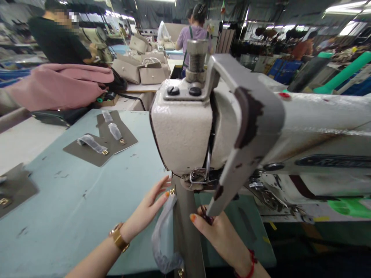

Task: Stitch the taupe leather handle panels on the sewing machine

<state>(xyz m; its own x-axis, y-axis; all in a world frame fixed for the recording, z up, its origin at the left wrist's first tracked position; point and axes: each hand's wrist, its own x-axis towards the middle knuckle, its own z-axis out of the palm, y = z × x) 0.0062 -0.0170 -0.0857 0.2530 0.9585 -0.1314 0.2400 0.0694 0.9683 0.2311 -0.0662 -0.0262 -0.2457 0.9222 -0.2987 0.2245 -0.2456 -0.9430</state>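
Observation:
My left hand (152,202) has its fingers stretched out, with the thumb by a gold metal fitting (173,191). That fitting is on one end of a strap (159,237) wrapped in clear film, which curves down beside a long grey panel (187,235). The panel runs beneath the head of a sewing machine (185,131), at its needle area. On the panel's right side my right hand (218,231) is closed around a small dark tool (206,216). Most of that tool is hidden by the fingers, so its kind is unclear.
Grey panels (94,152) with film-wrapped straps lie on the blue-green tabletop (87,204); another panel (17,189) is at the left edge. A pink cloth (63,85) and beige bags (152,71) sit behind. A bent metal bracket (246,127) stands before the machine. People work beyond.

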